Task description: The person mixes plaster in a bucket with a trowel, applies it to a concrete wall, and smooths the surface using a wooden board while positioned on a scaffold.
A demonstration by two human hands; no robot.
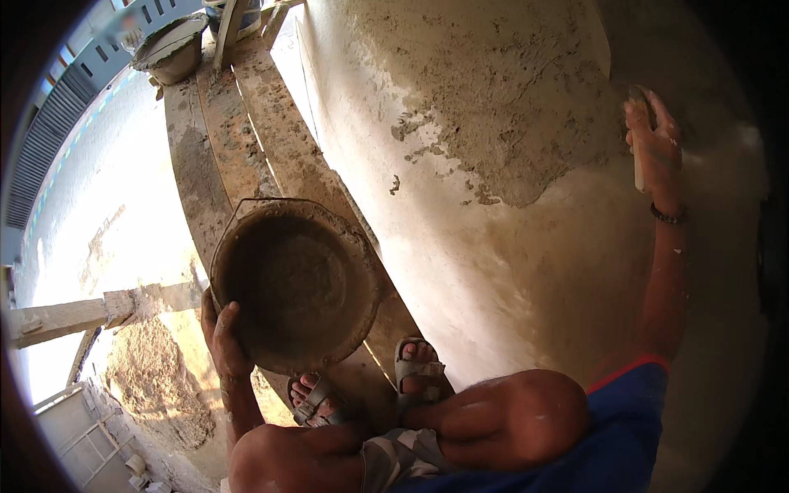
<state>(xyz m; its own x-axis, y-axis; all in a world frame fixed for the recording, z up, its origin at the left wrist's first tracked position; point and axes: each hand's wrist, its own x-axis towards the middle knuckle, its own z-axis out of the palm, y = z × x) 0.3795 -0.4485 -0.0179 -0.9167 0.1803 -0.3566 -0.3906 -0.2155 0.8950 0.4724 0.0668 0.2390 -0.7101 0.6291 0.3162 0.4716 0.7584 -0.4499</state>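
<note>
A round bucket (292, 283) coated with grey mortar stands tilted toward me on the planks, its wire handle lying along the far left rim. Wet grey residue smears its inner wall and bottom. My left hand (228, 341) clasps the bucket's near left rim, thumb over the edge. Out to the far right, my right hand (657, 152) is closed around a tool with a pale wooden handle (639, 170). It is up against the plastered wall (493, 271); the tool's working end is hidden or too dark to make out. Rough grey mortar (526, 107) covers the wall's upper part.
I squat on mortar-spattered scaffold planks (222, 140) with gaps between them. At their far end stand a mortar-filled basin (173, 49) and a bucket (234, 16). A timber beam (107, 312) juts out left, above a sand heap (156, 378) on the ground well below.
</note>
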